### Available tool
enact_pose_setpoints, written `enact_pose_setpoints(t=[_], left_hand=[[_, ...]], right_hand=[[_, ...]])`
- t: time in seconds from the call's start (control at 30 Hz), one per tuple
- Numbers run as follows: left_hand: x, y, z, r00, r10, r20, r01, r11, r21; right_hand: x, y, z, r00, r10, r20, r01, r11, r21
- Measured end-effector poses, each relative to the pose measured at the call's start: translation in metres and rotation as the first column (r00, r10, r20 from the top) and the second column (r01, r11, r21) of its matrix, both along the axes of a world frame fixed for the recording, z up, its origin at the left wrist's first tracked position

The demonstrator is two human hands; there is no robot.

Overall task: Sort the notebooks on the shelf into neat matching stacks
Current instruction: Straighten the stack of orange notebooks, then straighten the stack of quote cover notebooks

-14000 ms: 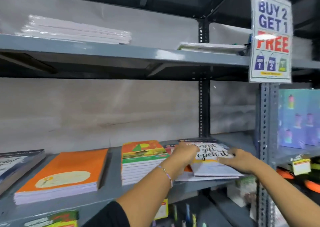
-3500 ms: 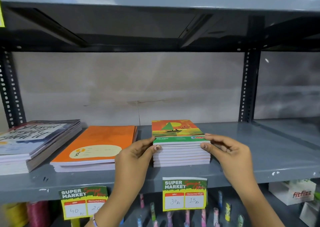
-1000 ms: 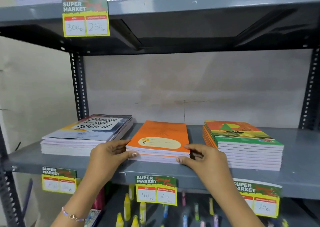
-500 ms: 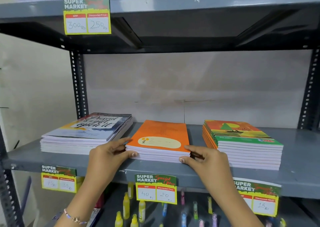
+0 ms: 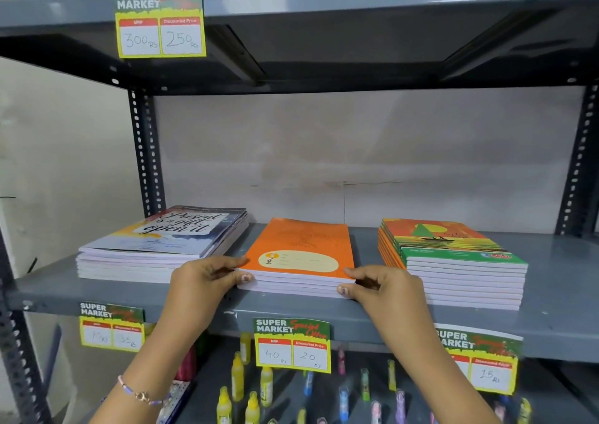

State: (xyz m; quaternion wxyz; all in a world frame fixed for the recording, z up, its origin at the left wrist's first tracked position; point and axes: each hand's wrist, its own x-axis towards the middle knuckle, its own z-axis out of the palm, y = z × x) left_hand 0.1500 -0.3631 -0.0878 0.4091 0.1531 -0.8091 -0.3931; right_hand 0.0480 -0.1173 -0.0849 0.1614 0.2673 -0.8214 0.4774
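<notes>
- Both hands clamped the orange stack [image 5: 299, 258] at its near corners: the left hand [image 5: 201, 286] on the near-left corner, the right hand [image 5: 385, 289] on the near-right, thumbs pressed against the page edges.
- Against half a second before, little had changed; the hands kept the same hold and the stack stayed at the middle of the shelf [image 5: 551, 310], its edges now looking flush.
- That suggested the squaring of this pile was nearly finished.
- The lettered stack [image 5: 162, 245] lay just left, slightly fanned at its far edge; the green stack [image 5: 453, 261] lay just right, its lower books splayed out to the left.
- Both neighbours sat close, leaving narrow gaps for the fingers.
- Price tags [image 5: 291, 346] hung below the shelf; nothing blocked the hands.
</notes>
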Motion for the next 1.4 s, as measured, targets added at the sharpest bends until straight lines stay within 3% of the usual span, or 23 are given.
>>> enact_pose_setpoints(t=[0.13, 0.23, 0.3, 0.37, 0.43, 0.47, 0.57, 0.63, 0.73, 0.87, 1.1, 1.4], left_hand=[[0.007, 0.004, 0.003, 1.000, 0.010, 0.028, -0.008, 0.996, -0.094], [0.030, -0.004, -0.001, 0.998, 0.033, -0.062, -0.040, 0.993, -0.115], [0.051, -0.022, 0.000, 0.970, 0.124, -0.210, -0.129, 0.992, -0.012], [0.071, -0.051, 0.004, 0.916, 0.260, -0.305, -0.256, 0.965, 0.053], [0.090, -0.092, 0.010, 0.897, 0.351, -0.270, -0.358, 0.933, 0.023], [0.097, -0.113, 0.014, 0.907, 0.382, -0.176, -0.390, 0.921, -0.012], [0.103, -0.165, 0.021, 0.948, 0.304, 0.095, -0.310, 0.949, 0.062], [0.099, -0.184, 0.022, 0.972, 0.191, 0.134, -0.209, 0.967, 0.143], [0.097, -0.198, 0.024, 0.992, 0.066, 0.107, -0.084, 0.981, 0.174], [0.100, -0.209, 0.015, 0.996, -0.073, 0.047, 0.060, 0.970, 0.234], [0.099, -0.225, 0.007, 0.997, -0.048, -0.053, 0.062, 0.945, 0.320], [0.100, -0.226, 0.011, 0.999, -0.034, -0.007, 0.034, 0.961, 0.273]], right_hand=[[0.006, -0.002, 0.007, 0.998, -0.039, -0.041, 0.044, 0.988, 0.145], [0.019, -0.006, 0.013, 0.988, -0.088, -0.130, 0.127, 0.936, 0.327], [0.040, -0.019, 0.018, 0.972, -0.061, -0.226, 0.116, 0.964, 0.238], [0.063, -0.045, 0.023, 0.961, 0.037, -0.275, -0.034, 0.999, 0.015], [0.081, -0.088, 0.026, 0.964, 0.226, -0.142, -0.244, 0.962, -0.124], [0.086, -0.113, 0.028, 0.949, 0.309, -0.066, -0.315, 0.941, -0.122], [0.084, -0.180, 0.023, 0.921, 0.388, -0.037, -0.388, 0.922, 0.011], [0.080, -0.209, 0.023, 0.939, 0.343, 0.013, -0.343, 0.936, 0.077], [0.078, -0.222, 0.019, 0.959, 0.276, 0.060, -0.280, 0.956, 0.087], [0.073, -0.224, 0.008, 0.984, 0.179, 0.002, -0.178, 0.977, 0.118], [0.076, -0.228, 0.001, 0.986, 0.152, -0.071, -0.147, 0.986, 0.075], [0.073, -0.224, 0.004, 0.979, 0.175, -0.109, -0.176, 0.984, 0.001]])
